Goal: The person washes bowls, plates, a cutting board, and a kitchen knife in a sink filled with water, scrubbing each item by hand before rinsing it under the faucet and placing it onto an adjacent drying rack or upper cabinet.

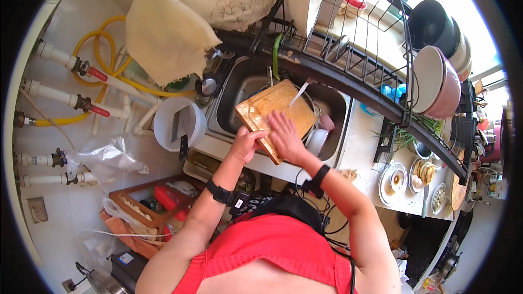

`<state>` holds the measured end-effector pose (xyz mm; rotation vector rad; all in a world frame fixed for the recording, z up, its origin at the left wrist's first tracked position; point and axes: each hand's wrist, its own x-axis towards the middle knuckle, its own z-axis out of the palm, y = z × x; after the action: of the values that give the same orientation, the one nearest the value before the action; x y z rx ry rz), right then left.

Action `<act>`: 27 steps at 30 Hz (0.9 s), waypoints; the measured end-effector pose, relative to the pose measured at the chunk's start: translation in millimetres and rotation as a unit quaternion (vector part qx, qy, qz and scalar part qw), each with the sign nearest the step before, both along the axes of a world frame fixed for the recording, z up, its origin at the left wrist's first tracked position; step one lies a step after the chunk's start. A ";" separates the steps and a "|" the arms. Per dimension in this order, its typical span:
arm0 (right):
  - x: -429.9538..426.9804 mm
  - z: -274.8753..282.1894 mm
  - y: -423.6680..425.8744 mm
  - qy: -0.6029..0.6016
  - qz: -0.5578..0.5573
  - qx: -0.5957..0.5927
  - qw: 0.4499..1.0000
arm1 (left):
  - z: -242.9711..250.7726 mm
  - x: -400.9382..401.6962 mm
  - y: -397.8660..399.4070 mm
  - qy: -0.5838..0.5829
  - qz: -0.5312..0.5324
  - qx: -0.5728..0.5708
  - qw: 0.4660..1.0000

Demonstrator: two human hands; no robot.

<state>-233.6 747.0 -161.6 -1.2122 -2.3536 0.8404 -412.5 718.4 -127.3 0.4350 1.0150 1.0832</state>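
A wet wooden cutting board is held tilted over the stainless steel sink. My left hand grips its near left edge, thumb on top. Flat on the board's face lies my right hand, its fingers stretched out. A stream of water from the faucet lands on the board just beyond my right fingertips. Under and beside the board in the sink are a white bowl and a small pink piece of dishware. The board hides part of what lies below it.
A black dish rack spans above the sink. Left of the sink, a cleaver rests across a white bucket. A cream cloth hangs at upper left. Plates of food stand on the right counter.
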 end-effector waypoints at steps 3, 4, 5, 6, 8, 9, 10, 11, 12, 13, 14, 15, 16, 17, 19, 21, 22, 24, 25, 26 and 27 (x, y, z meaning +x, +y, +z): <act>22.3 -0.3 0.3 -0.018 0.042 0.006 0.999 | 1.0 2.1 7.7 -0.023 0.037 0.003 0.999; 35.3 -15.4 7.7 -0.005 -0.003 -0.005 1.000 | 2.2 0.9 8.7 -0.023 0.035 0.004 0.999; 54.1 -50.7 16.5 -0.002 -0.120 -0.058 0.991 | 5.1 5.1 11.3 -0.011 0.040 0.000 0.999; 99.1 -91.4 35.2 -0.243 0.006 0.143 0.959 | 8.5 13.2 17.7 -0.002 0.039 -0.003 0.999; 119.0 -90.8 80.5 0.020 -0.211 -0.236 0.948 | 18.4 10.2 20.7 0.021 0.019 0.014 0.999; 119.8 -81.7 95.5 0.247 -0.343 -0.339 0.840 | 21.4 5.3 17.3 0.047 0.004 0.028 0.998; 120.2 -70.0 113.5 0.422 -0.395 -0.373 0.726 | 15.4 3.9 15.1 0.085 0.003 0.067 0.994; 118.8 -59.6 128.4 0.551 -0.400 -0.378 0.628 | 15.9 2.6 10.6 0.088 0.006 0.063 0.994; 120.9 -49.5 139.3 0.604 -0.299 -0.381 0.633 | 18.0 -0.2 8.3 0.130 0.001 0.076 0.989; 125.5 -39.6 150.8 0.693 -0.342 -0.364 0.519 | 21.6 4.8 9.9 0.164 -0.014 0.094 0.982; 142.6 -48.1 168.5 0.748 -0.319 -0.342 0.471 | 26.0 9.5 12.2 0.174 -0.019 0.108 0.979; 174.1 -58.0 178.7 0.798 -0.297 -0.309 0.423 | 25.0 18.5 18.3 0.163 -0.033 0.116 0.979; 149.3 -48.9 179.6 0.796 -0.290 -0.328 0.419 | 19.6 6.1 13.9 0.208 -0.033 0.119 0.970; 107.3 -19.3 174.5 0.790 -0.337 -0.345 0.377 | 15.8 -13.0 3.0 0.259 -0.024 0.116 0.959; 96.0 6.5 172.4 0.784 -0.388 -0.340 0.344 | 14.0 -18.7 -0.3 0.316 -0.014 0.146 0.937; 121.1 6.1 175.3 0.758 -0.326 -0.346 0.447 | 13.0 -19.2 -1.1 0.365 -0.015 0.179 0.914; 133.5 0.2 176.4 0.748 -0.292 -0.353 0.481 | 13.3 -21.0 -1.5 0.401 -0.030 0.185 0.897; 170.4 -26.0 178.3 0.744 -0.282 -0.335 0.505 | 15.1 -12.6 4.5 0.426 -0.049 0.202 0.881; 168.7 -30.3 171.1 0.716 -0.261 -0.319 0.563 | 18.5 -12.5 1.4 0.440 -0.057 0.196 0.875; 170.6 -32.5 164.7 0.714 -0.259 -0.320 0.566 | 21.7 -10.7 -0.3 0.452 -0.066 0.190 0.869; 144.0 -22.5 149.8 0.615 -0.336 -0.355 0.619 | 33.7 -14.7 -7.2 0.460 -0.054 0.180 0.868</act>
<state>-89.6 896.8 -184.1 -1.0007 -0.3625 1.6023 -427.2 711.2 -93.6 1.3891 1.5891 0.9545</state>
